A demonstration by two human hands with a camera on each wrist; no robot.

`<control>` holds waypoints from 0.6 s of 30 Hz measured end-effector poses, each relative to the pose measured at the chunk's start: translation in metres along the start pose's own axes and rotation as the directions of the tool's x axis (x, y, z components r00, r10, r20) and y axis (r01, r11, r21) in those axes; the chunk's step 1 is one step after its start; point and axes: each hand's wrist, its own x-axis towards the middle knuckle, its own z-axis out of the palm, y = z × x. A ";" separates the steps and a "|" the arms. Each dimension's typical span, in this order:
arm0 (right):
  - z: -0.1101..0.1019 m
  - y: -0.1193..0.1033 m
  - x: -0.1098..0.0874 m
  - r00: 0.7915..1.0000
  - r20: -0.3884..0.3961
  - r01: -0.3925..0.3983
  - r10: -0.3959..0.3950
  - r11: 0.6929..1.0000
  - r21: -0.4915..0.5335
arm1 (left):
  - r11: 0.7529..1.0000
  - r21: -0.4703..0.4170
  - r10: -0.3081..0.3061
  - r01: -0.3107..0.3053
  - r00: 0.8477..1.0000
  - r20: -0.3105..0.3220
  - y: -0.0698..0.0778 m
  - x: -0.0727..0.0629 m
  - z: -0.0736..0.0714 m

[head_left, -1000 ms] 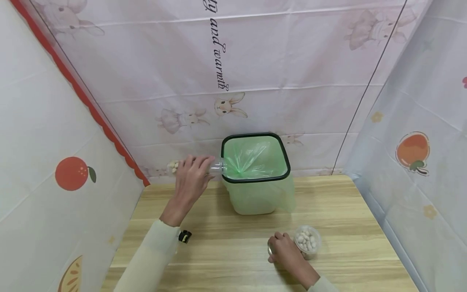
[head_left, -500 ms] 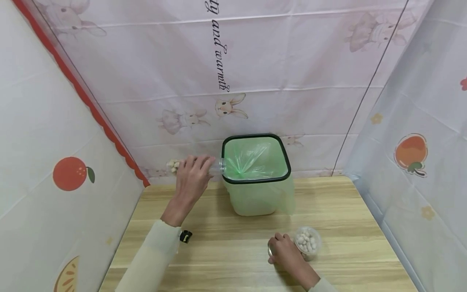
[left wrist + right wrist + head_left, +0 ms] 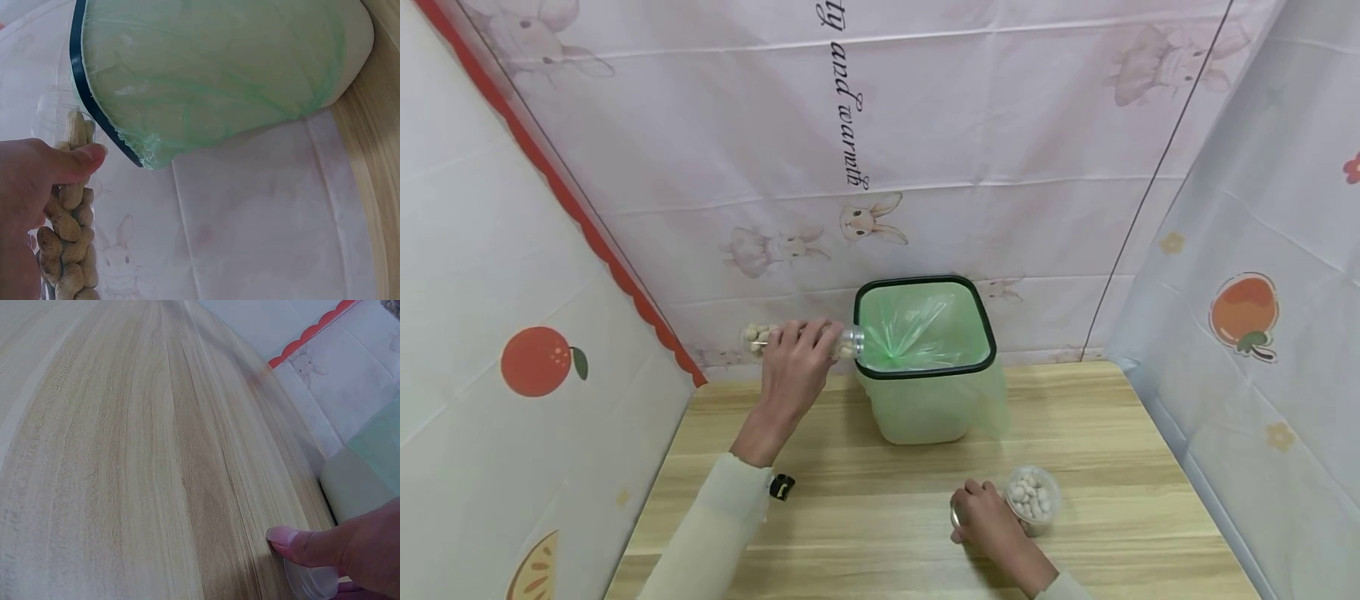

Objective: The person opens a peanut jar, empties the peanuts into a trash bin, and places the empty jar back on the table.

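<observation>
My left hand (image 3: 796, 358) grips a clear plastic jar (image 3: 856, 342) of peanuts, lying on its side in the air. The jar's mouth is at the left rim of a trash can (image 3: 925, 408) lined with a green bag. In the left wrist view, unshelled peanuts (image 3: 70, 250) fill much of the jar, some close to its mouth. On the table, my right hand (image 3: 992, 521) holds a round, translucent lid-like piece (image 3: 310, 582), mostly hidden under the fingers. Right beside that hand stands a second clear jar (image 3: 1034, 527), upright and uncovered, with peanuts inside.
The trash can's black rim (image 3: 932, 371) stands at the back of the wooden table (image 3: 850, 517), near the printed cloth backdrop (image 3: 1000, 117). Cloth walls also close off the left and right sides. A small black device (image 3: 781, 486) sits at my left cuff.
Peanuts have slid along the tilted jar toward its mouth, where the neck looked clear before. Both hands keep nearly the same place. The second jar has not moved.
</observation>
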 end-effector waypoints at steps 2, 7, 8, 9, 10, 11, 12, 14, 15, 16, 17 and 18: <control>0.000 0.000 0.000 1.000 0.002 0.000 0.000 1.000 0.000 | 1.000 0.006 0.005 -0.005 1.000 -0.005 0.000 0.001 0.001; 0.000 0.000 0.000 1.000 0.005 0.003 -0.003 1.000 0.002 | 1.000 0.010 0.015 -0.015 1.000 -0.011 0.000 0.002 0.001; -0.001 0.000 0.000 1.000 0.006 0.003 -0.003 1.000 0.003 | 1.000 0.012 0.017 -0.017 1.000 -0.010 0.000 0.002 0.001; -0.001 0.000 0.000 1.000 0.006 0.003 -0.003 1.000 0.002 | 1.000 0.013 0.018 -0.018 1.000 -0.007 0.000 0.002 0.000; -0.001 0.000 0.000 1.000 0.007 0.003 -0.003 1.000 0.001 | 1.000 0.014 0.019 -0.019 1.000 -0.003 0.001 0.002 0.000; -0.001 0.000 0.000 1.000 0.008 0.003 -0.003 1.000 0.001 | 1.000 0.017 0.019 -0.019 1.000 0.001 0.001 0.002 0.000; 0.000 0.000 0.000 1.000 0.008 0.003 -0.003 1.000 0.000 | 1.000 0.019 0.019 -0.019 1.000 0.006 0.001 0.002 0.000; 0.000 0.000 0.000 1.000 0.009 0.002 -0.002 1.000 -0.002 | 1.000 0.025 0.018 -0.019 1.000 0.015 0.001 0.001 0.000; 0.000 0.000 0.000 1.000 0.010 0.001 -0.001 1.000 -0.003 | 1.000 0.024 0.017 -0.018 1.000 0.016 0.001 0.001 0.000; 0.000 0.000 0.000 1.000 0.009 0.002 -0.002 1.000 -0.005 | 1.000 0.024 0.017 -0.017 1.000 0.014 0.001 0.001 0.000; 0.000 0.000 0.000 1.000 0.008 0.003 -0.003 1.000 -0.008 | 1.000 0.020 0.016 -0.016 1.000 0.009 0.001 0.001 0.001; 0.000 0.000 0.000 1.000 0.007 0.003 -0.003 1.000 -0.009 | 1.000 0.017 0.017 -0.017 1.000 0.003 0.001 0.001 0.001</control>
